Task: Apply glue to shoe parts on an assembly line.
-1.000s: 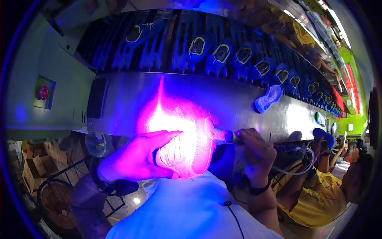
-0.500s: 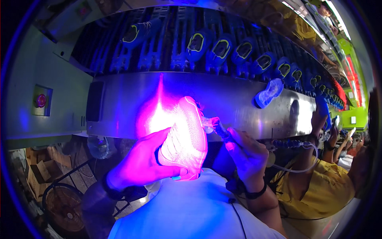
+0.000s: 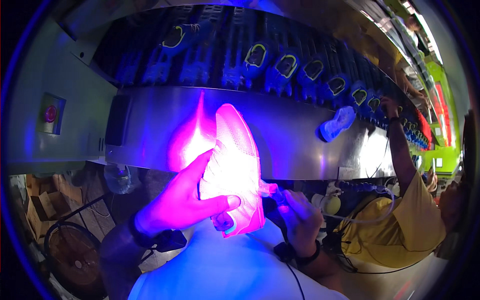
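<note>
A shoe stands toe up in front of me, glaring pink and white under a violet-pink light. My left hand is closed around its left side, with the thumb pressed across it near the heel end. My right hand grips the handle of a brush. The brush's tip meets the shoe's lower right edge; glare hides whether the bristles press on it. Behind the shoe runs a metal ledge. On its right part lies a pale blue shoe sole.
Beyond the ledge a slatted conveyor carries several dark blue shoes. A co-worker in a yellow shirt reaches toward it at right. A red button sits on the left panel. Lower left are a fan and cardboard boxes.
The shoe has turned and come more upright in my left hand. My right hand and brush have moved down along its edge. The co-worker's arm now reaches to the conveyor.
</note>
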Tool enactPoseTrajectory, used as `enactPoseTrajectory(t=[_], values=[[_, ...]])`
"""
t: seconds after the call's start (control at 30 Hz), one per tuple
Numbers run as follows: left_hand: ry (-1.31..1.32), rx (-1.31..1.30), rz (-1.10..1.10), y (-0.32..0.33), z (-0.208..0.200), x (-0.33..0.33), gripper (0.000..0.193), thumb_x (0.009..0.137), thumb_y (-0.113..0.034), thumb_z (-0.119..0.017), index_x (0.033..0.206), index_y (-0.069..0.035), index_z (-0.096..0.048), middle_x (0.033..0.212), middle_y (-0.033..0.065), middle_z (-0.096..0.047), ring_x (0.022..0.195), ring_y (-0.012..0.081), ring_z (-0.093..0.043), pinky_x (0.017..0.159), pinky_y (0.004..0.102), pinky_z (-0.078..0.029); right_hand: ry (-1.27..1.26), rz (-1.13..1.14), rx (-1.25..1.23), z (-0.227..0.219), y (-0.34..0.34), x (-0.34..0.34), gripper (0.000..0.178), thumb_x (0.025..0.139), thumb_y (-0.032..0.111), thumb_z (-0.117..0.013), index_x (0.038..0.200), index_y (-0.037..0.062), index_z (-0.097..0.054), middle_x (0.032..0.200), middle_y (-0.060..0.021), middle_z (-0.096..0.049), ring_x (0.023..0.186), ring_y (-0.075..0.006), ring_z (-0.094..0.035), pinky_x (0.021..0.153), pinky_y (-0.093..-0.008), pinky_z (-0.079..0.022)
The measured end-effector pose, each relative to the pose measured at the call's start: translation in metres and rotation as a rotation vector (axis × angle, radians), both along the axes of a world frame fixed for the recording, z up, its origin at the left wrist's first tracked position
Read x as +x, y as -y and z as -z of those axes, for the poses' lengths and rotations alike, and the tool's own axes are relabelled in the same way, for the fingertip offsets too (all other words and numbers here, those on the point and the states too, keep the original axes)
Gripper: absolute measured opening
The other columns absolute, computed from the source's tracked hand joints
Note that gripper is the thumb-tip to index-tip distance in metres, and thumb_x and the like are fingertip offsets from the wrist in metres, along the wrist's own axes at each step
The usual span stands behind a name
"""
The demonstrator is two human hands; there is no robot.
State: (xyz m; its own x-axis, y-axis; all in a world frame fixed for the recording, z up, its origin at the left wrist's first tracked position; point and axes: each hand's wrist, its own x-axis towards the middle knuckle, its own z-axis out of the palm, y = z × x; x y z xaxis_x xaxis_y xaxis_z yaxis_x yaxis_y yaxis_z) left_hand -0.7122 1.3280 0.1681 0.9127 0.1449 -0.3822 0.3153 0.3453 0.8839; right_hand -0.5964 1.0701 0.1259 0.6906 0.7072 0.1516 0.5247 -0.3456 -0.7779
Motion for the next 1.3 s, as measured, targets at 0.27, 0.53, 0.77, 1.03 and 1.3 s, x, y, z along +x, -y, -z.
enactPoseTrajectory(t=[0.27,0.53,0.77,1.03,1.3], values=[[0.068,0.168,-0.034,-0.005,0.001,-0.018,0.096,0.090,-0.012,-0.078,0.158,0.011,-0.015,0.150,0.0215,-0.044,0.141,0.0276,-0.045,0.118,0.0413,-0.037,-0.038,0.051,0.074,-0.018,-0.045,0.022,0.035,0.089,0.002,-0.077,0.124,0.0051,-0.074,0.113,-0.0174,-0.075,0.092,-0.0289,-0.074,0.082,-0.0347,-0.058],[0.061,0.185,-0.170,-0.026,0.015,-0.014,0.090,0.093,-0.012,-0.074,0.158,0.011,-0.016,0.155,0.0214,-0.037,0.147,0.0261,-0.035,0.121,0.0405,-0.031,-0.244,-0.012,0.051,-0.017,-0.039,0.012,0.036,0.087,0.003,-0.078,0.123,0.0054,-0.074,0.106,-0.0145,-0.075,0.086,-0.0206,-0.072,0.077,-0.0323,-0.056],[0.008,0.282,-0.240,-0.036,0.029,-0.015,0.083,0.096,-0.012,-0.071,0.157,0.011,-0.021,0.156,0.0204,-0.036,0.148,0.0262,-0.033,0.123,0.0397,-0.028,-0.286,0.004,-0.059,-0.024,-0.045,0.014,0.033,0.087,-0.001,-0.075,0.120,-0.0025,-0.073,0.115,-0.0159,-0.076,0.103,-0.0180,-0.072,0.090,-0.0293,-0.054],[0.048,0.188,-0.369,-0.034,0.044,-0.011,0.076,0.101,-0.017,-0.066,0.159,0.006,-0.022,0.159,0.0174,-0.034,0.149,0.0241,-0.031,0.123,0.0387,-0.028,-0.208,0.016,-0.136,-0.023,-0.044,0.017,0.033,0.086,0.004,-0.077,0.120,0.0055,-0.076,0.111,-0.0158,-0.076,0.095,-0.0269,-0.075,0.085,-0.0341,-0.058],[0.108,-0.057,-0.395,-0.031,0.059,-0.015,0.053,0.109,-0.031,-0.052,0.148,0.004,-0.041,0.139,0.0135,-0.057,0.129,0.0211,-0.057,0.109,0.0379,-0.046,0.064,-0.062,-0.011,-0.024,-0.051,0.027,0.032,0.085,-0.001,-0.074,0.117,-0.0017,-0.074,0.108,-0.0179,-0.076,0.096,-0.0273,-0.073,0.087,-0.0353,-0.056]])
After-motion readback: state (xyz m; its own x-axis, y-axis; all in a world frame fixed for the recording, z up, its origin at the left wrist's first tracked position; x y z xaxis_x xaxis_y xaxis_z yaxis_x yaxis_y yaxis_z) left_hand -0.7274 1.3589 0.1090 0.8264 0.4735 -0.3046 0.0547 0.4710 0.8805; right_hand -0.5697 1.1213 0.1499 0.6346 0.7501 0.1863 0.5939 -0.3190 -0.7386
